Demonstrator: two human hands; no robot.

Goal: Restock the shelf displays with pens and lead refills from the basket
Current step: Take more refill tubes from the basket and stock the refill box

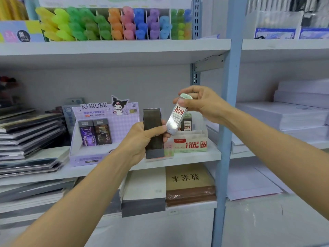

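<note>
Up in the air, just in front of the middle shelf (195, 157): a clear lead refill case (177, 115) with a red and white label, tilted, pinched at its pale green top by the right hand (201, 104). Low end touching, or nearly touching, the fingertips of the left hand (140, 139). Wrapped in that left hand, standing upright: a dark refill case (154, 132), gripped round its middle. Both hands busy, neither one free. Right behind, on the shelf, a small green and white box (191, 144) marked 2B and 0.7, with only a few of the same clear cases (187, 124) standing inside. Off to one side, a purple Kuromi box (106, 113) holding two dark cases (96, 133) near its back. Higher up, a divided tray (147, 20) packed with bright pens (115, 24) sorted by colour. No basket to be seen. Could go wrong from here: slipping out of such a small pinch at one end and dropping to the floor; bumping the standing cases and tipping them over while going in at a slant; landing in the wrong box, with two kinds in hand at once and two boxes side by side.
</note>
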